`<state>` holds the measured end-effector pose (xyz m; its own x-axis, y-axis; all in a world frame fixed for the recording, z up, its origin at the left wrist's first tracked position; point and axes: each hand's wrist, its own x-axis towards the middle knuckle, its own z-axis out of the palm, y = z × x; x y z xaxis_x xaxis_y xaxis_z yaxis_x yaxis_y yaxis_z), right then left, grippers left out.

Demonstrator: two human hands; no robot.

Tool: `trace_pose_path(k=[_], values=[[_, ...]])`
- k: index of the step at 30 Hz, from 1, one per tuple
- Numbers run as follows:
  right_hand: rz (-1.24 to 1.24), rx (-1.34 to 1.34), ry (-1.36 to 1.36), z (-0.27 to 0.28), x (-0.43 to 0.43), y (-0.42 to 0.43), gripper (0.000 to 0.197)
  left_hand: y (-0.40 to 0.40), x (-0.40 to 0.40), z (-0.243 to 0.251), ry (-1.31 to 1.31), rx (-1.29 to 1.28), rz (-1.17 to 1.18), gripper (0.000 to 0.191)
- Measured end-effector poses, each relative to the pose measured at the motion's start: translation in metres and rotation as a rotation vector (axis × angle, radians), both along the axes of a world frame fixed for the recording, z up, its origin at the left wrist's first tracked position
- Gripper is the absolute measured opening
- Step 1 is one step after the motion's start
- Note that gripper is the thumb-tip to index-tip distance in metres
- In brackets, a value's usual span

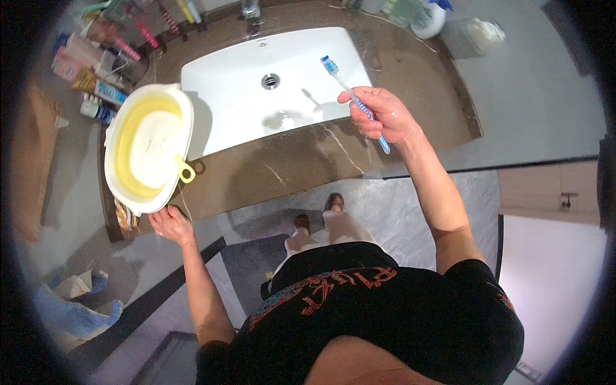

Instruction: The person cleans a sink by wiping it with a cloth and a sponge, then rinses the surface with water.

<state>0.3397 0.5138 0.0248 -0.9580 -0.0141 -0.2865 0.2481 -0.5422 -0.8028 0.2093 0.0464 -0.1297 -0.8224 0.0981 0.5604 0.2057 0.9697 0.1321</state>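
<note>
My right hand (385,113) grips a blue and clear toothbrush (358,102) by its handle, bristle head up and to the left, above the right edge of a white washbasin (231,115). The skin looks wet. On the left, a white and yellow collapsible plastic basin (156,139) sits over the counter at the washbasin's left side. At its near rim is my left hand (172,225), its fingertips partly hidden under the rim; whether they grip it is unclear. A yellow hanging loop (185,169) sticks out from the basin's right wall.
The brown stone counter (269,175) surrounds the washbasin, with a chrome tap (251,10) behind it. Toothpaste tubes (109,91), a small bottle (96,110) and several toothbrushes crowd the left back. A white dispenser bottle (428,20) stands at the right back. A blue towel (79,313) hangs lower left.
</note>
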Motion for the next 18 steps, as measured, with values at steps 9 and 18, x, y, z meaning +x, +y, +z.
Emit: trace_pose_path(k=[9,18], values=[[-0.226,-0.028,0.018,0.023,0.153,0.031,0.026,-0.019,-0.016,0.003,-0.119,-0.258,-0.022,0.035],[-0.634,-0.042,-0.041,0.028,0.435,0.073,0.028,-0.047,-0.002,-0.033,0.145,-0.485,-0.100,0.035]])
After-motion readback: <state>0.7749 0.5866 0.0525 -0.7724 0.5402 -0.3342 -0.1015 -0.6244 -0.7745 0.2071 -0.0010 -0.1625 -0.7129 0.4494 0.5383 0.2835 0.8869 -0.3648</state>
